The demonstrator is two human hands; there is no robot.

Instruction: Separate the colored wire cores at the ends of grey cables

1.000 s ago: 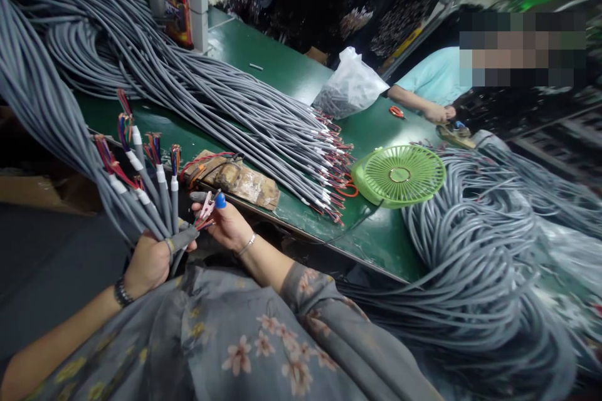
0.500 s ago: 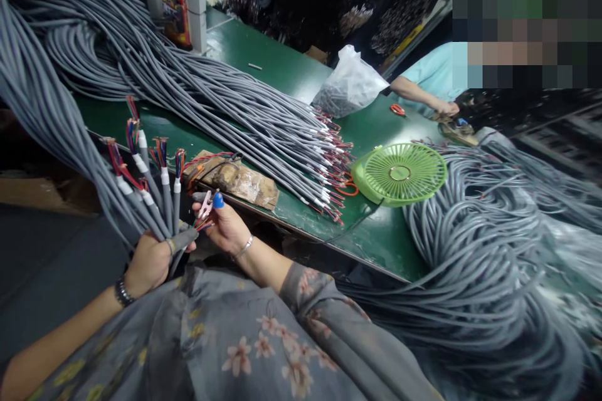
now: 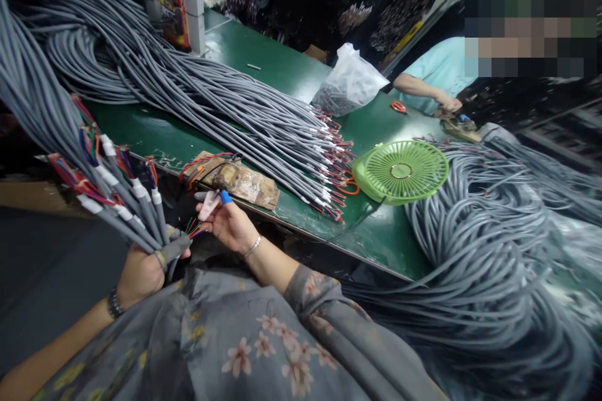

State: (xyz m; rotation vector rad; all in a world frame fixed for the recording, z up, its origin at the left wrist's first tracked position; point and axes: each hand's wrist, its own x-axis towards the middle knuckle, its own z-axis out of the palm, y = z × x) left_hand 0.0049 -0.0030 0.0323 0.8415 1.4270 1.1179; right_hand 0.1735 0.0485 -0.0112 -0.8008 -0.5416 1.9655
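Note:
My left hand (image 3: 141, 272) is closed around several grey cables (image 3: 157, 216) whose stripped ends fan out upward. White bands sit below their coloured wires. One cable end points right from my left thumb, which seems to wear a grey cover, and its thin coloured wires (image 3: 192, 229) are spread apart. My right hand (image 3: 231, 225), with a blue cover (image 3: 226, 197) on one fingertip, pinches a small pink clip-like tool (image 3: 209, 205) just above those wires. Whether the tool touches them I cannot tell.
A wooden board with a lumpy fixture (image 3: 249, 185) lies at the green table's edge (image 3: 301, 225). Long grey cables (image 3: 244, 113) cover the table behind. A green fan (image 3: 402, 170), a white plastic bag (image 3: 350, 81) and coiled cables (image 3: 475, 250) stand right. Another person's hand (image 3: 449, 102) works at the far side.
My left hand and its cables have shifted left and slightly down, the ends tilting further left. The wires at my thumb are now spread. My right hand has turned the pink tool and moved slightly right.

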